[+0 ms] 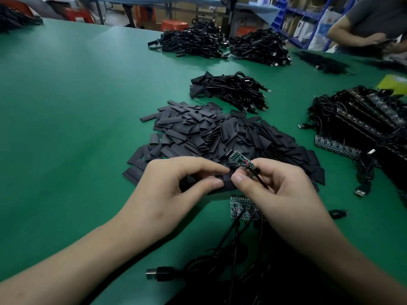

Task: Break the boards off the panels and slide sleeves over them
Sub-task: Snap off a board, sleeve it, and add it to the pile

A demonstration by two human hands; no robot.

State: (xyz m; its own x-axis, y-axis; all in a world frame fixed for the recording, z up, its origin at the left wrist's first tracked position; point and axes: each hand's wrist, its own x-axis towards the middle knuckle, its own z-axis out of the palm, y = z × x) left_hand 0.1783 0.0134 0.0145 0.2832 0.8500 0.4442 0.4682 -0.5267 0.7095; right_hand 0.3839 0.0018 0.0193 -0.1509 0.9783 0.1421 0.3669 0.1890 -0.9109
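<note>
Head view: left hand (174, 186) pinches black sleeve (220, 183); right hand (279, 190) pinches wired board (241, 159), both near sleeve pile (211, 133).

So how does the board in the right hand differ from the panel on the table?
The board is single, lifted, tilted, pinched by the right hand; the panel lies flat on the table, several boards still joined. Both are green with black cables; the left hand's sleeve covers neither.
</note>
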